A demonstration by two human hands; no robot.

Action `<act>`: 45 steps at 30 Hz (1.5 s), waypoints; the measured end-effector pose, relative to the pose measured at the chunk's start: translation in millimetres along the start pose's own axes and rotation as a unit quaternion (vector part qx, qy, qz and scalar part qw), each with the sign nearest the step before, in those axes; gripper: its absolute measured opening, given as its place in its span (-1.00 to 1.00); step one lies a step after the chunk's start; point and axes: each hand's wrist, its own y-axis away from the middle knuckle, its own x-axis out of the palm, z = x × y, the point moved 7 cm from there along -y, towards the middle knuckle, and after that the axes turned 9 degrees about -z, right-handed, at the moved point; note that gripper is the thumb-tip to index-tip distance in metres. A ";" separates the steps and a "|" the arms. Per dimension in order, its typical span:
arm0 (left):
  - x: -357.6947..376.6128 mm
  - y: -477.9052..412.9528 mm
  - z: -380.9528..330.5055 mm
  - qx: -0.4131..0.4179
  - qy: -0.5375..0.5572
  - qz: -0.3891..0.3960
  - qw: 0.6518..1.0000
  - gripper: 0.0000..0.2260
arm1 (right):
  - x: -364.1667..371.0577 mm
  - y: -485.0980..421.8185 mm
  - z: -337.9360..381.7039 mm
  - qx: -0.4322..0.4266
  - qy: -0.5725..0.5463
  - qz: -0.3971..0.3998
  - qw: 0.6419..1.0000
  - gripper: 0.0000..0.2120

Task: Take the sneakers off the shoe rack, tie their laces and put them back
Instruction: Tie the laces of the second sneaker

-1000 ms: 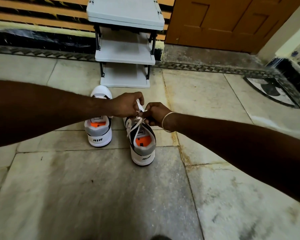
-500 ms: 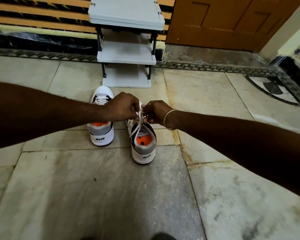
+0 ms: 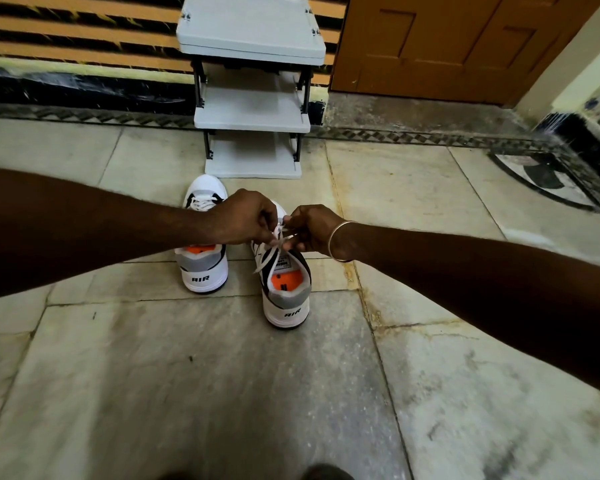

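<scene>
Pinching the white laces [image 3: 280,239] from both sides, the left hand [image 3: 245,218] and right hand [image 3: 310,228] meet over the tongue of the right sneaker [image 3: 284,282], fingers of each closed tight on lace strands, hands almost touching. Lace sits directly between and just under the two hands; two loose ends hang down from the pinch toward the sneaker's orange insole. Whether a knot is formed yet, cannot tell, fingers cover it. Right sneaker stands on the floor [image 3: 194,393], heel toward the camera, "AIR" on the heel, toe hidden under the hands. Left sneaker [image 3: 203,268] stands just beside it on the left, apart from it, also heel toward the camera, partly crossed by the left forearm; its laces show above the arm near the toe. Neither hand touches the left sneaker. Both sneakers sit on the floor tiles just in front of the bottom shelf of the grey shoe rack [image 3: 252,109], which stands against the far wall edge of the floor, its three shelves bare. Thin bangle [image 3: 336,242] on the right wrist. Brown wooden door [image 3: 465,46] to the right of the rack.
</scene>
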 end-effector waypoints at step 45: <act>2.9 6.1 26.6 0.037 -0.167 0.125 0.977 -0.86 | -42.5 -5.2 1.0 -0.023 0.229 -0.080 0.970 -0.84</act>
